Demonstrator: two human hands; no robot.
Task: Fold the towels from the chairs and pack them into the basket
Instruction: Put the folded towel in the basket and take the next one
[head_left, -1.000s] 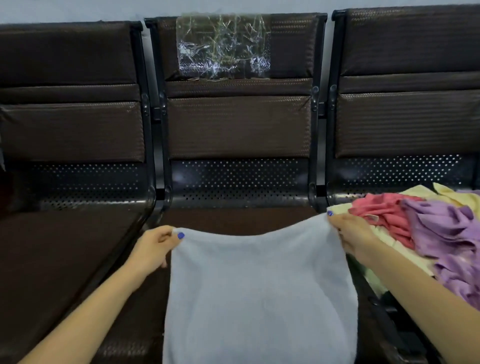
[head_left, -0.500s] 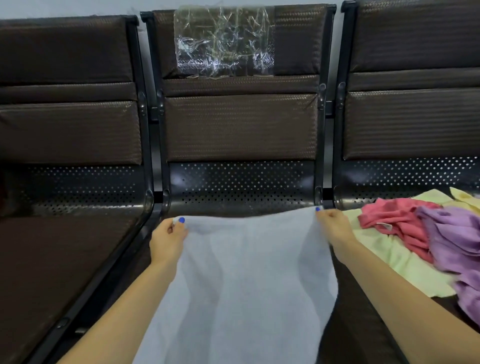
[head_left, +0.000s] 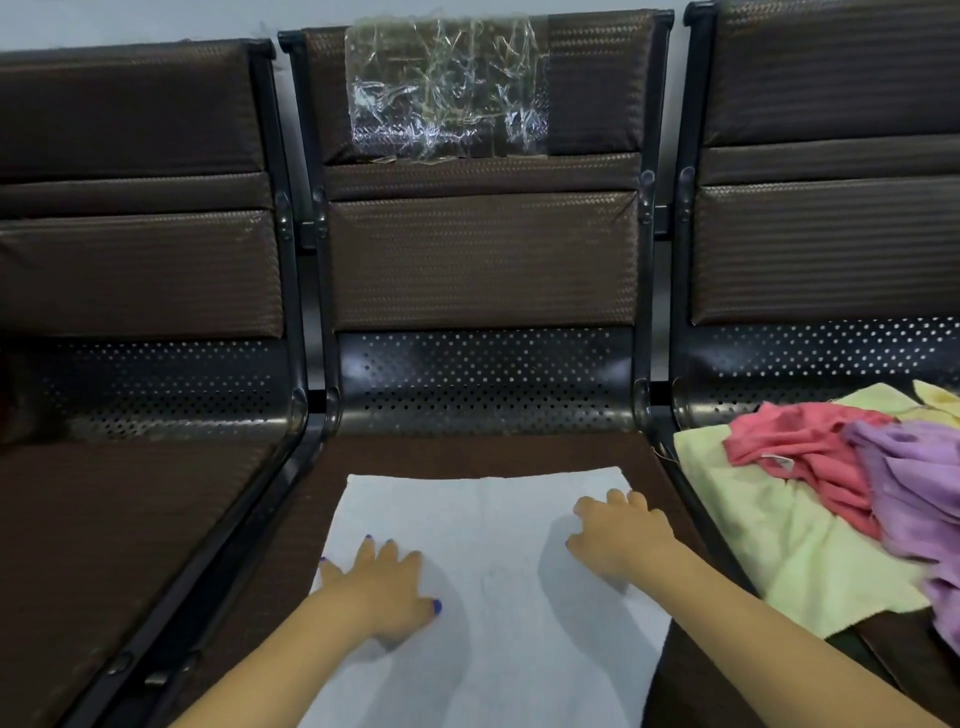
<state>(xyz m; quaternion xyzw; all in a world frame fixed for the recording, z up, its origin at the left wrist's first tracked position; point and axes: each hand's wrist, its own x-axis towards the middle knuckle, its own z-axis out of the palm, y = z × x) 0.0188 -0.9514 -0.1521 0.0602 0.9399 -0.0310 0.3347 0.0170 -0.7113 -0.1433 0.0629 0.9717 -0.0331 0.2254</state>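
A pale blue-white towel (head_left: 488, 525) lies spread flat on the seat of the middle brown chair (head_left: 483, 260), its near part hanging toward me. My left hand (head_left: 384, 587) rests palm down on its left side with fingers spread. On the right side, near the far corner, my right hand (head_left: 618, 535) presses flat. A heap of towels covers the right chair's seat: a light green one (head_left: 769, 545) underneath, a pink one (head_left: 800, 441) and a purple one (head_left: 914, 478) on top. No basket is in view.
The left chair's seat (head_left: 104, 519) is bare brown padding. Black metal frame rails (head_left: 249, 519) run between the seats. Crumpled clear plastic (head_left: 447, 88) is stuck to the middle chair's backrest.
Both hands held the towel up by its top corners; they have laid it down on the middle seat, let go of the corners, and now lie flat on it.
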